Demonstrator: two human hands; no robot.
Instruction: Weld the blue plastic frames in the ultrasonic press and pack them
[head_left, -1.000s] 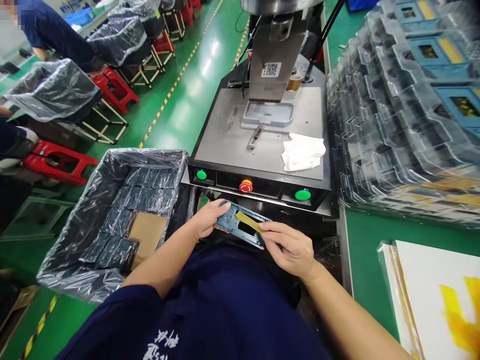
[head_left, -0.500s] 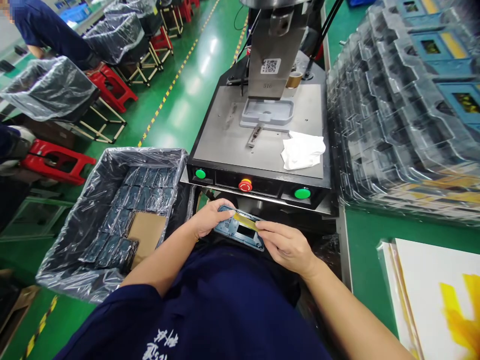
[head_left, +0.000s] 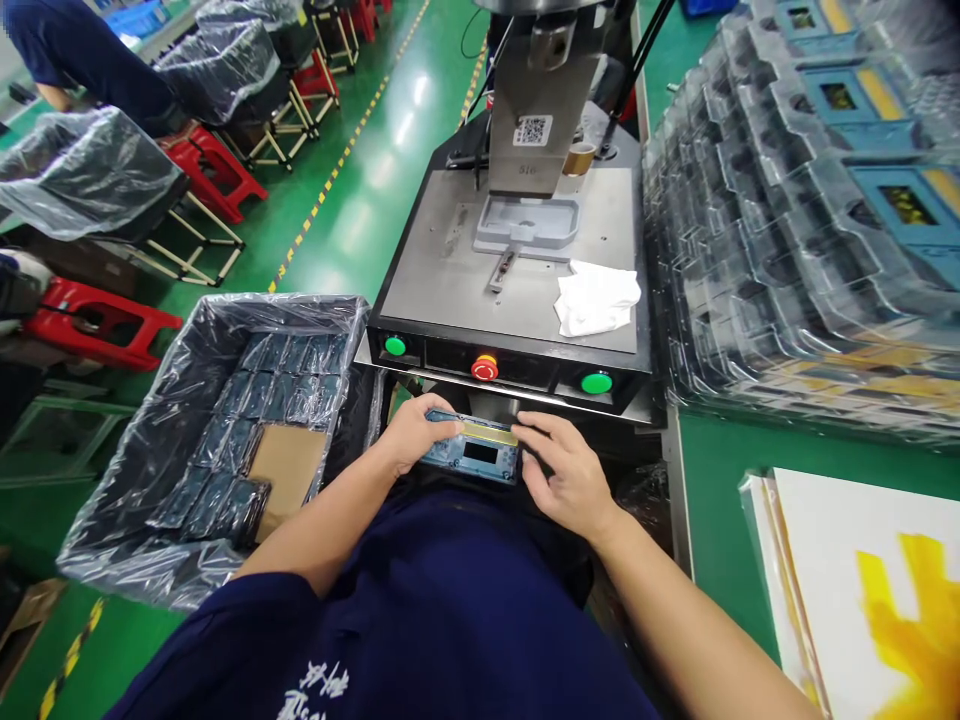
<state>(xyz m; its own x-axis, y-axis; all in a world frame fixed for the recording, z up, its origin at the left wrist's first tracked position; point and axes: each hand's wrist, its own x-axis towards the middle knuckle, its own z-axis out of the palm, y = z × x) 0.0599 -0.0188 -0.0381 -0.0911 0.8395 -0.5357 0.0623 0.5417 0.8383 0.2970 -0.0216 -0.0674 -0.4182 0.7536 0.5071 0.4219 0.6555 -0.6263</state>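
Note:
A blue plastic housing panel (head_left: 442, 455) with a dark rectangular window is held level in front of my body, below the press. My left hand (head_left: 411, 435) grips its left end, thumb on top. Along its upper part lies a yellow strip (head_left: 487, 432), flat on the panel. My right hand (head_left: 566, 470) is at the panel's right end with its fingers apart. Its fingertips are by the strip's end and the panel's edge; whether they touch is hard to see.
Ahead stands a press (head_left: 529, 120) with a grey fixture (head_left: 529, 222), white cloth (head_left: 596, 300), green buttons and a red stop button (head_left: 484, 368). At left, a plastic-lined bin (head_left: 184, 350) holds bagged parts. Stacked clear trays (head_left: 750, 250) and white sheets (head_left: 847, 530) with yellow film stand at right.
My right hand's fingers have come off the yellow strip and spread apart. The panel has turned closer to level, and the strip lies flatter. My left hand keeps its hold.

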